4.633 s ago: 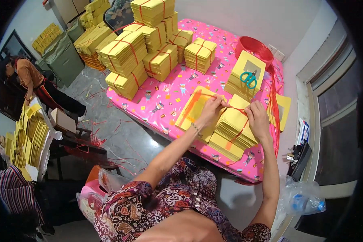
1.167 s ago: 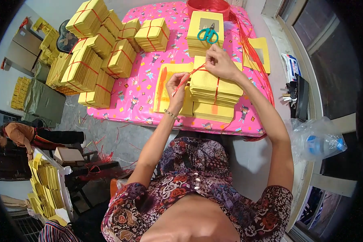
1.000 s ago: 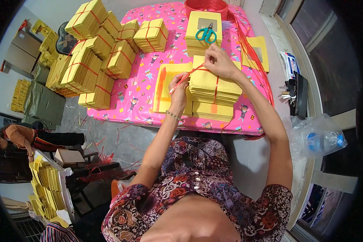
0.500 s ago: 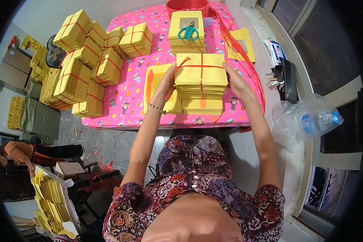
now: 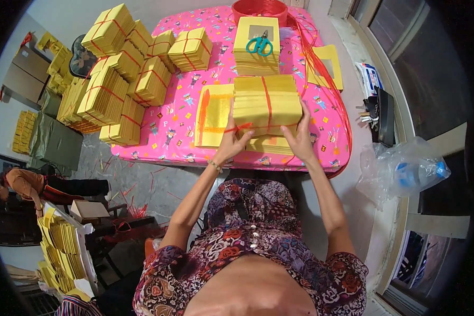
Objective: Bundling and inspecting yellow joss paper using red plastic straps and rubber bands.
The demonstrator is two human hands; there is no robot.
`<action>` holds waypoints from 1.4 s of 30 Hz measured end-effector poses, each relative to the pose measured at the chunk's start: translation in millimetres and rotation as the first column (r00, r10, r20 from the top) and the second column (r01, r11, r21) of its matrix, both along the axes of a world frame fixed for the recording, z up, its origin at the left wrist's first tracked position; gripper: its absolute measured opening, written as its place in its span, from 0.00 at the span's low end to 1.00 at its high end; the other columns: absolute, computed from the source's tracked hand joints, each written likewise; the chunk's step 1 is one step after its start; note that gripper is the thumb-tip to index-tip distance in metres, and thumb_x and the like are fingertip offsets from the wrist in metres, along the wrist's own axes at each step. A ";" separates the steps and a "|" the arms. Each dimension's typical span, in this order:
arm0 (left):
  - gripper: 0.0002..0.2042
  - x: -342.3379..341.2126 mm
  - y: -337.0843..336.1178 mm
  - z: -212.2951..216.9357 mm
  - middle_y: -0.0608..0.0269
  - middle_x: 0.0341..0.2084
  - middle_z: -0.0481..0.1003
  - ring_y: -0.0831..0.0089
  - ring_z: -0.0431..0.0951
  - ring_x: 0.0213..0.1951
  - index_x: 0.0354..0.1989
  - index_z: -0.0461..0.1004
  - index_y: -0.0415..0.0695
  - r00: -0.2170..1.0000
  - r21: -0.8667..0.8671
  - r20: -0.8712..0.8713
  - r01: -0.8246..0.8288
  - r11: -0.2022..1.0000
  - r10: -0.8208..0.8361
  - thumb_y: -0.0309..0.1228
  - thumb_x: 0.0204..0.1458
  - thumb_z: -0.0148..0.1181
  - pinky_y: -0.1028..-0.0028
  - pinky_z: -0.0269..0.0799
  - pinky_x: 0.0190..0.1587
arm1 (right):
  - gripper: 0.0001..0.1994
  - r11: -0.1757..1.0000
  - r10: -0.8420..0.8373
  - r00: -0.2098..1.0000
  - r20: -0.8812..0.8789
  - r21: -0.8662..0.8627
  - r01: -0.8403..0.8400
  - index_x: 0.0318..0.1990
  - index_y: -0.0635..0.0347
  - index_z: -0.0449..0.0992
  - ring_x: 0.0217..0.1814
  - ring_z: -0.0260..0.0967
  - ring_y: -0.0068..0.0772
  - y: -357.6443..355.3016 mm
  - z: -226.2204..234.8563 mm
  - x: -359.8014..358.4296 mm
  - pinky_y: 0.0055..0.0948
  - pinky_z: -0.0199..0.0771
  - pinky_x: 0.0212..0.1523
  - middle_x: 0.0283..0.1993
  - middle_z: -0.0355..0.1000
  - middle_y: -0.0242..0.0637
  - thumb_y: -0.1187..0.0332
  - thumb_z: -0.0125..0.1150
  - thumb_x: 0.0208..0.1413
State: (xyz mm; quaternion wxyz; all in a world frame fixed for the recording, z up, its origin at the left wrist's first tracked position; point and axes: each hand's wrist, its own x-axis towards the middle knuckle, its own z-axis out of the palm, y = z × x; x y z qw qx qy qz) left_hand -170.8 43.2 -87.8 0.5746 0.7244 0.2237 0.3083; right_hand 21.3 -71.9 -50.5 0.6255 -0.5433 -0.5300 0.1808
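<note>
A bundle of yellow paper pieces (image 5: 255, 102), tied crosswise with red string, is tipped up so its layered edges face upward. My left hand (image 5: 234, 141) grips its near left corner, thumb in front beside the red knot (image 5: 243, 127). My right hand (image 5: 299, 139) holds the near right corner, fingers along the side and thumb in front. Beneath it lie flat yellow pieces (image 5: 205, 138) with red string across them, partly hidden by the bundle and my hands. Just behind stands a taller untied yellow stack (image 5: 255, 58) with teal-handled scissors (image 5: 259, 46) on top.
Several tied yellow bundles (image 5: 105, 92) are piled on the left of the pink patterned tabletop (image 5: 195, 84). A red basin (image 5: 260, 7) and loose red strings (image 5: 315, 63) are at the back right. A plastic bag (image 5: 403, 168) lies on the right ledge. Another person (image 5: 26, 184) bends at far left.
The bundle has been tipped, so its layered edges now face up instead of its flat top. My hands have shifted to its near corners, and the view has moved slightly.
</note>
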 end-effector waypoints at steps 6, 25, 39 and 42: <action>0.53 0.4 -16.5 35.5 0.47 0.70 0.38 0.62 0.43 0.70 0.71 0.29 0.44 0.967 -0.074 0.241 -0.066 0.995 0.082 0.30 0.46 0.69 0.65 0.48 0.68 | 0.44 1.000 -0.015 0.990 -0.138 0.016 0.018 0.70 0.64 0.36 0.75 0.36 0.42 -10.7 0.5 -5.9 0.39 0.41 0.71 0.73 0.37 0.50 0.68 0.61 0.52; 0.42 -14.8 -15.3 94.5 0.49 0.61 0.60 0.67 0.66 0.58 0.70 0.42 0.39 0.920 -0.269 0.193 -0.285 0.920 0.341 0.30 0.51 0.63 0.71 0.64 0.58 | 0.38 0.995 -0.056 0.992 -0.109 0.078 0.064 0.68 0.68 0.46 0.61 0.61 0.33 16.6 50.6 -48.8 0.32 0.60 0.62 0.63 0.58 0.47 0.66 0.59 0.55; 0.43 -100.5 32.5 62.8 0.45 0.67 0.50 0.63 0.51 0.69 0.69 0.42 0.34 0.838 -0.436 0.161 -0.413 0.800 0.521 0.40 0.52 0.63 0.68 0.48 0.67 | 0.41 0.997 -0.010 0.995 -0.104 -0.072 0.002 0.66 0.74 0.48 0.70 0.49 0.46 71.1 15.9 -103.4 0.37 0.48 0.68 0.67 0.53 0.56 0.60 0.63 0.54; 0.44 -94.8 51.8 63.1 0.43 0.67 0.48 0.63 0.48 0.69 0.68 0.41 0.32 0.853 -0.395 0.020 -0.472 0.788 0.521 0.42 0.53 0.63 0.68 0.46 0.68 | 0.38 0.962 -0.181 0.980 0.085 -0.193 0.194 0.64 0.77 0.53 0.68 0.54 0.50 74.3 17.5 -107.7 0.38 0.53 0.66 0.63 0.57 0.61 0.57 0.62 0.56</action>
